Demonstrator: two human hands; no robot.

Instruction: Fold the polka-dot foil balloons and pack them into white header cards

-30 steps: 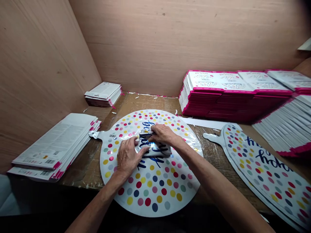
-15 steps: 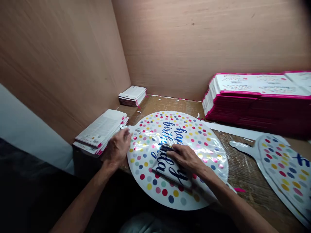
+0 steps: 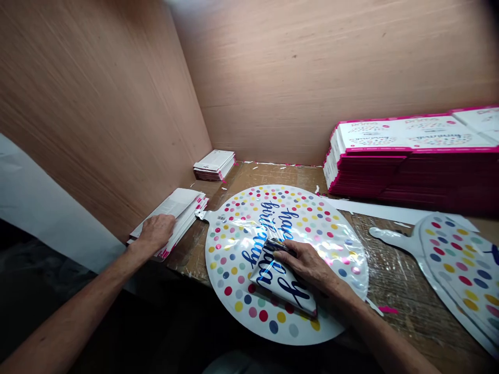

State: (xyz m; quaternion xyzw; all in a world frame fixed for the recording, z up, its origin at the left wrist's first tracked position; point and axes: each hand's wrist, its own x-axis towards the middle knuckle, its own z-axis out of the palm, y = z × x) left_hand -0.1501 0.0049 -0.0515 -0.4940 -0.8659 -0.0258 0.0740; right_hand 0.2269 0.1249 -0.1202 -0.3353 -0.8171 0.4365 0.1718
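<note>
My right hand [image 3: 304, 259] is closed on a folded foil balloon [image 3: 280, 283] with blue lettering. It holds this bundle down on a flat, round foil balloon [image 3: 268, 324], white with coloured dots and "happy birthday" script. The flat balloon's neck [image 3: 205, 214] points left. Away to the left, my left hand [image 3: 158, 231] rests on a stack of white printed card sleeves [image 3: 181, 200] with pink edges. Its fingers are curled over the top sleeve, their tips partly hidden.
A smaller stack of cards [image 3: 214, 162] stands in the corner by the wooden walls. A tall pile of pink-edged printed cards [image 3: 405, 137] stands at the back right. More dotted balloons [image 3: 456, 259] lie at the right, near a white strip [image 3: 382, 209].
My left hand has moved left from the balloon's neck onto the stack of card sleeves. My right hand stays on the folded balloon. The view has shifted slightly.
</note>
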